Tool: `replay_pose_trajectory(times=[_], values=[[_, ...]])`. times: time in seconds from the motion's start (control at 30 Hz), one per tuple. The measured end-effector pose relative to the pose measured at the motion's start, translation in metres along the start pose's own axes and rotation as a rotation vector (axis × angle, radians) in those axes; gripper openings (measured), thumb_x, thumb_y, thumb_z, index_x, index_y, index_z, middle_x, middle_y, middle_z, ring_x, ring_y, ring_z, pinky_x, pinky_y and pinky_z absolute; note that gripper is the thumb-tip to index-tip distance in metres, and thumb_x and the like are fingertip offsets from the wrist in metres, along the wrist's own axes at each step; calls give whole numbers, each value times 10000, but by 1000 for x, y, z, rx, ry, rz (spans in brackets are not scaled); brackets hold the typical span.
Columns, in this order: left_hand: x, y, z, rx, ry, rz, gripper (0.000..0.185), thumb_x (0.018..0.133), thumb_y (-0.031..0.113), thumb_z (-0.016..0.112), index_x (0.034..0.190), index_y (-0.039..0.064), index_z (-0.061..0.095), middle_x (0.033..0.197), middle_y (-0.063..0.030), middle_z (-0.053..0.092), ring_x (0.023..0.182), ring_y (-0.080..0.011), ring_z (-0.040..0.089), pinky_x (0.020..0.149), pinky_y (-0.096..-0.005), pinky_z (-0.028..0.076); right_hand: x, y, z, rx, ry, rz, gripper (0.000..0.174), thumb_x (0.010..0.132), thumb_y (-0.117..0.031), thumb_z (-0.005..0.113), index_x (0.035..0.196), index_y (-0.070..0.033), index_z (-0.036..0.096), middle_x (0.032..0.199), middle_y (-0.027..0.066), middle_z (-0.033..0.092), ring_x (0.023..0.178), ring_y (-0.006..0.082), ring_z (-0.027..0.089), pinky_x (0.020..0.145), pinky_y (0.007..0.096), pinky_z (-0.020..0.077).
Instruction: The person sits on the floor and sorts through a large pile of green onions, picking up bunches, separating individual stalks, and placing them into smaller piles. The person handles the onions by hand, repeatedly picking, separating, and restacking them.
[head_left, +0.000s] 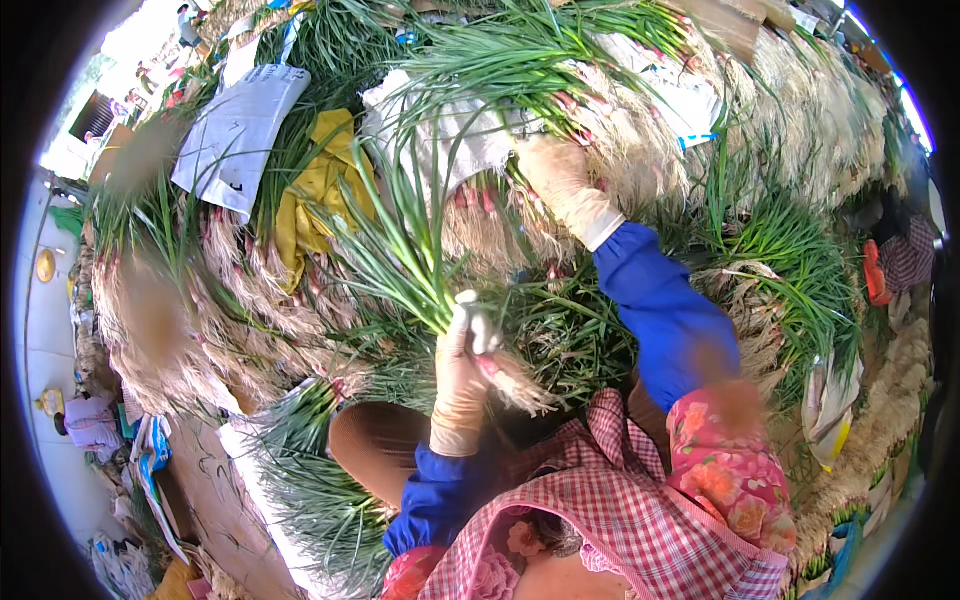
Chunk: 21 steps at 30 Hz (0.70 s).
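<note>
My left hand (459, 375), in a pale glove, is closed around a bunch of spring onions (420, 281). Their green leaves point up and away, and the pinkish bulbs with pale roots (514, 379) stick out on the right side of the fist. Farther out, my right hand (559, 180), gloved too, reaches to the heap beside a white woven sack (480, 146). Its fingers are hidden among the stems, so a grip cannot be made out. Red-bulbed spring onions (480, 202) with long roots hang below the sack edge, just left of that hand.
Heaped spring onions (630, 135) rise ahead, with a printed white sack (244, 135) and a yellow cloth (322, 195) over them. More bunches lie on a white sheet (259, 495) at lower left. A plastic bag (829, 405) sits at right. Another person (94, 424) is far left.
</note>
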<state>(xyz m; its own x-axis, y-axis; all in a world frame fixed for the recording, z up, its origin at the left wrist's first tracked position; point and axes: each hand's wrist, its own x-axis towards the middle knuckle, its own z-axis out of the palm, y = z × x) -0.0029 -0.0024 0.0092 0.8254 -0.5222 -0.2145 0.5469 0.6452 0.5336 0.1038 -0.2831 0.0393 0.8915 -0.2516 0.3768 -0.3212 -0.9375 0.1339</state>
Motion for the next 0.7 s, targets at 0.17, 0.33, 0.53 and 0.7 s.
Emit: replay_pose_trajectory(times=[0.17,0.33,0.53,0.7], values=[[18,7,-13,-136,-63,-76,265,978,224,565,1184,57,574,653,45,440,510,-68,352,493,-230,304,3,26,2,-323,33,199,145,871,-224,589,832,-145,703,775,53,670,675,194,659,575,350,527],[28,-9,-9,-78,37,-83,151,974,209,567,1049,81,591,676,33,468,546,-80,400,488,-234,339,-43,31,-5,214,-202,202,274,911,-359,559,865,-116,678,812,71,681,734,260,677,616,386,536],[39,-38,16,81,43,-145,226,938,197,635,1088,28,625,1001,-93,698,816,-162,642,680,-283,522,-146,-25,-65,258,0,194,167,917,-280,581,971,-133,641,844,54,608,667,230,637,566,329,525],[26,-55,4,77,86,-28,132,886,55,669,1008,28,627,861,-67,663,684,-148,617,596,-297,525,-191,-39,-102,839,-360,124,269,851,-324,702,1012,-111,672,853,28,640,673,158,624,601,283,524]])
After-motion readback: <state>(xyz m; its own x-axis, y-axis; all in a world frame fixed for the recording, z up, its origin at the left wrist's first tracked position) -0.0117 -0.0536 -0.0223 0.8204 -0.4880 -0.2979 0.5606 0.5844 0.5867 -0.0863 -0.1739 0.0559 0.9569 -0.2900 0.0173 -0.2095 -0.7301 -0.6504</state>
